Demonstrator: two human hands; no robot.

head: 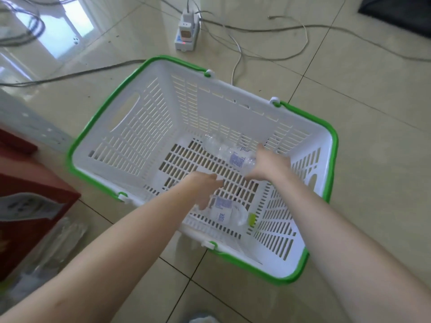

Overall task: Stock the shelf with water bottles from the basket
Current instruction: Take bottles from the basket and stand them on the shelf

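**Both hands down in the basket, one on each bottle**

At your far left sits a dark red box (28, 194), with clear plastic bottles (58, 243) lying on the tiled floor (361, 159) beside it. Next comes the white slatted plastic basket with a green rim (130, 136), resting on the floor. Your left hand (205, 187) reaches into it, fingers curled down onto the near clear water bottle with a pale blue label (226, 210), which lies on its side against the near wall; whether the grip has closed you cannot tell. Your right hand (268, 164) is wrapped around one end of the far clear water bottle (224, 150), which lies on its side on the basket bottom by the far wall. Beyond the basket, a white power strip (186, 33) and grey cables (268, 31) trail across the tiles.
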